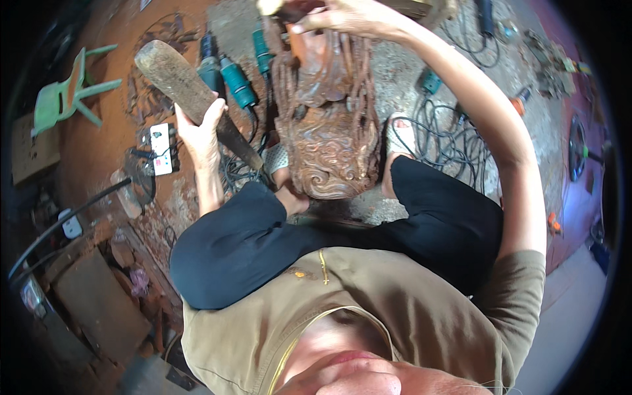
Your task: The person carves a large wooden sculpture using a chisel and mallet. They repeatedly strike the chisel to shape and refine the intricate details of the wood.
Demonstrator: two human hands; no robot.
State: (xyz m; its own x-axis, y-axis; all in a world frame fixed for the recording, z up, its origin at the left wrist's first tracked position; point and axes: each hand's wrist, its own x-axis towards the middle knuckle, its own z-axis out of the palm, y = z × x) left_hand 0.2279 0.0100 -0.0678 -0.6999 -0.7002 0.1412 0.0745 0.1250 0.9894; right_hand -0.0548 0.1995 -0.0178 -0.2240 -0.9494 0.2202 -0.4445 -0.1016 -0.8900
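A carved wooden sculpture (332, 141), reddish brown with swirling relief, stands between my feet. My right hand (349, 18) reaches to its far upper end, with the fingers bent over the top. Just beyond those fingers is a pale rounded end at the frame's edge; I cannot make out what it belongs to. On the left, my left hand (201, 128) is wrapped around a wooden mallet (174, 76), held at a slant. Its thick worn head points to the far left, and its narrow dark end points down toward my left foot.
Green power grinders (238, 85) lie left of the carving, near a white power strip (160, 149). Tangled black cables (444, 135) spread on the right. A light green chair (62, 99) lies at far left. Boards (99, 303) and scraps pile at lower left.
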